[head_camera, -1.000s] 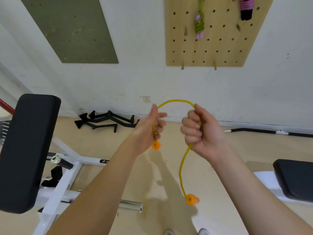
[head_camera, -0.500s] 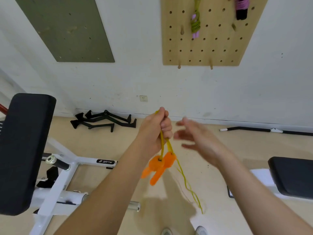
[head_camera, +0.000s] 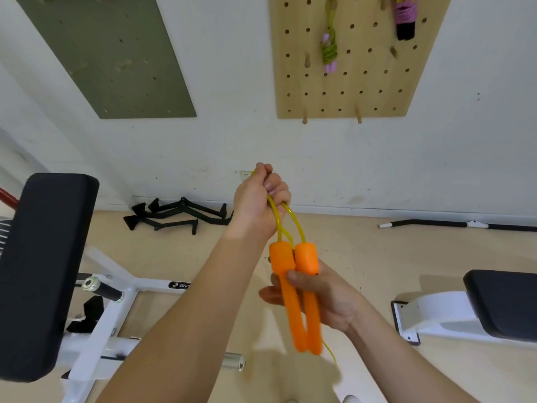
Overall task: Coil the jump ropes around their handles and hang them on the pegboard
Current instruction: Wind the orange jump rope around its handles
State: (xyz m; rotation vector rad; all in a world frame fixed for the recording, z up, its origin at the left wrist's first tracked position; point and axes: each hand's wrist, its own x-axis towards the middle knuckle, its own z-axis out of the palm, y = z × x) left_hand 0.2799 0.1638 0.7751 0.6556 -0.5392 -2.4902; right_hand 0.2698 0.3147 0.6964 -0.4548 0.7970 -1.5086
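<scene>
Two orange handles point(head_camera: 302, 289) of a yellow jump rope point(head_camera: 286, 218) hang side by side in front of me. My left hand point(head_camera: 257, 202) grips both rope strands just above the handles. My right hand point(head_camera: 322, 295) holds the two handles from behind, thumb across their fronts. A thin yellow strand trails below the handles. On the wall, the wooden pegboard point(head_camera: 348, 91) carries a coiled green rope with pink handles point(head_camera: 329, 50) and a pink-wrapped rope with black handles point(head_camera: 404, 17).
A black padded bench point(head_camera: 40, 257) on a white frame stands at my left. Another bench pad point(head_camera: 502, 303) sits at the right. Black cable-machine grips point(head_camera: 177, 215) and a black bar point(head_camera: 453, 223) lie on the floor by the wall. A grey-green panel point(head_camera: 107, 53) hangs at the left.
The rope was held apart in a loop between both hands. The left hand gathered both strands and rose; the right hand let go, dropped and took hold of the two handles.
</scene>
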